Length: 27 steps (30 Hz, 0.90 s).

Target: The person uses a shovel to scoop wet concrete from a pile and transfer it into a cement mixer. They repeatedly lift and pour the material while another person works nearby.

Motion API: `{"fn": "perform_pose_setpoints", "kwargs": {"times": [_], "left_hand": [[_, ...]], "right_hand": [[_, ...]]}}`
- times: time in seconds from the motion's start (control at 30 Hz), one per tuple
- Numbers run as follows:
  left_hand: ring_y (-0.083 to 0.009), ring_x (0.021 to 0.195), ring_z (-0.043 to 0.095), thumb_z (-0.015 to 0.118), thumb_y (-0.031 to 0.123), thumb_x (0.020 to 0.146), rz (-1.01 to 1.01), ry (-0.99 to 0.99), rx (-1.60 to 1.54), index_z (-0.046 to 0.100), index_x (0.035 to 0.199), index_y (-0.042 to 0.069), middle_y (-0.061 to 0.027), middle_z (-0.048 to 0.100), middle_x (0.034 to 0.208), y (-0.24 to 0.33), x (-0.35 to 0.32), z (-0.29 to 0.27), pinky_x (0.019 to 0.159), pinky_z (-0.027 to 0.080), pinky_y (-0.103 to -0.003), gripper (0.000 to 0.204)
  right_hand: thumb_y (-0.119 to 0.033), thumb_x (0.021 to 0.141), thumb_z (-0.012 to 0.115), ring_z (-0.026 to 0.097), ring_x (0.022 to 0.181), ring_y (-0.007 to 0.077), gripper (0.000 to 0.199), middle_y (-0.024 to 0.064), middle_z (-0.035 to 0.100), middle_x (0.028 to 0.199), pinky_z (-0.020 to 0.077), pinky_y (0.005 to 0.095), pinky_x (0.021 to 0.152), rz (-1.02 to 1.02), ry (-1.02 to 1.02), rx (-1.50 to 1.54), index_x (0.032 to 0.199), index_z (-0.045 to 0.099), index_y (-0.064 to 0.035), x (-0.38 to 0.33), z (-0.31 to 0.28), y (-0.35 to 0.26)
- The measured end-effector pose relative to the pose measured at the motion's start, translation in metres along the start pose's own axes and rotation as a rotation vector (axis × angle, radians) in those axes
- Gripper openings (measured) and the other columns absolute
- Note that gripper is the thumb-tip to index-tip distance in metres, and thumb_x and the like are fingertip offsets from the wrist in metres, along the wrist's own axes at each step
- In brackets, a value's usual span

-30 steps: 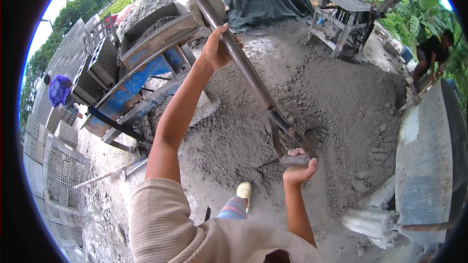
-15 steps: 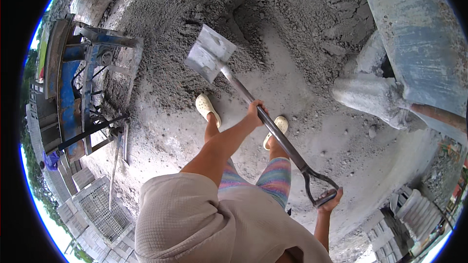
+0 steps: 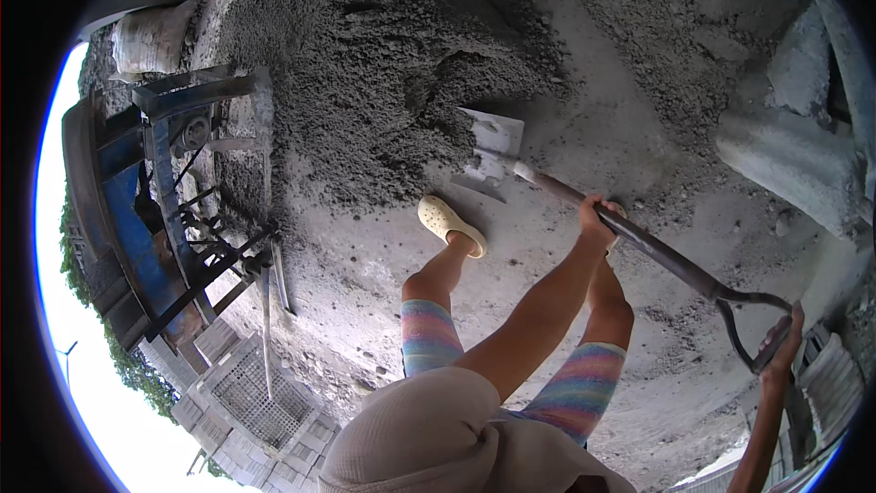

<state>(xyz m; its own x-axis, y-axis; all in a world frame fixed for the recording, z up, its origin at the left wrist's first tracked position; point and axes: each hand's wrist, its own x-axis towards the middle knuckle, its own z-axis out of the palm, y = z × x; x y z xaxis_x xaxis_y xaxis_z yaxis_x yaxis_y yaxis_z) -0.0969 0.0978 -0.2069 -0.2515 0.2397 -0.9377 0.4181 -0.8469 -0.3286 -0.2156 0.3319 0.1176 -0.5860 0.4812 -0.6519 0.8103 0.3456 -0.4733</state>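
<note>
My left hand (image 3: 599,219) is closed round the dark shaft of a shovel (image 3: 659,260), partway down its length. At the upper end, my right hand (image 3: 783,347) grips the D-shaped handle. The square metal shovel blade (image 3: 497,135) rests low at the near edge of a heap of grey, damp-looking mix (image 3: 392,82). Some of the mix covers the blade's left part. A pale clog (image 3: 452,225) is on my left foot, beside the heap; my right foot is mostly hidden behind my left hand and the shaft.
To the left stands a blue, rusty metal machine frame (image 3: 164,210). Grey blocks (image 3: 205,415) and a plastic crate (image 3: 265,397) lie below it. At the right are a dusty sack (image 3: 785,160) and a large panel's edge (image 3: 835,64). A sack (image 3: 151,41) sits far left.
The shovel has swung rightward and its blade has dropped against the heap's edge, with mix now on it. Both hands have moved right with it, and my stance has widened.
</note>
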Motion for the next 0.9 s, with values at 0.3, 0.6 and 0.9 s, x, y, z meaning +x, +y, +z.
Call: {"fn": "perform_pose_setpoints", "kwargs": {"times": [0.3,0.6,0.9], "left_hand": [[-0.0161,0.050,0.046,0.051,0.011,0.075,0.210,0.204,0.189,0.041,0.059,0.010,-0.0011,0.044,0.055,0.191,0.044,-0.030,0.054,0.044,-0.036,0.019],[-0.0189,0.046,0.046,0.055,0.009,0.070,0.230,0.254,0.260,0.042,0.058,0.008,-0.0034,0.044,0.053,0.133,0.010,-0.081,0.047,0.043,-0.034,0.017],[-0.0217,0.045,0.047,0.056,0.014,0.067,0.237,0.124,0.435,0.044,0.057,0.009,-0.0059,0.045,0.051,0.001,-0.105,-0.093,0.044,0.041,-0.034,0.016]], "right_hand": [[-0.051,0.077,0.052,0.040,0.035,0.0131,0.041,-0.0003,0.037,0.046,0.0330,0.0255,0.033,0.153,-0.057,0.166,0.060,0.040,-0.0149,0.068,0.151,0.194],[-0.052,0.077,0.051,0.040,0.036,0.0134,0.043,-0.0005,0.035,0.045,0.0338,0.0262,0.032,0.238,-0.124,0.260,0.059,0.038,-0.0153,0.042,0.058,0.237],[-0.058,0.077,0.048,0.035,0.037,0.0139,0.048,0.0009,0.036,0.046,0.0310,0.0277,0.035,0.240,-0.029,0.399,0.059,0.038,-0.0142,-0.033,-0.109,0.225]]}}
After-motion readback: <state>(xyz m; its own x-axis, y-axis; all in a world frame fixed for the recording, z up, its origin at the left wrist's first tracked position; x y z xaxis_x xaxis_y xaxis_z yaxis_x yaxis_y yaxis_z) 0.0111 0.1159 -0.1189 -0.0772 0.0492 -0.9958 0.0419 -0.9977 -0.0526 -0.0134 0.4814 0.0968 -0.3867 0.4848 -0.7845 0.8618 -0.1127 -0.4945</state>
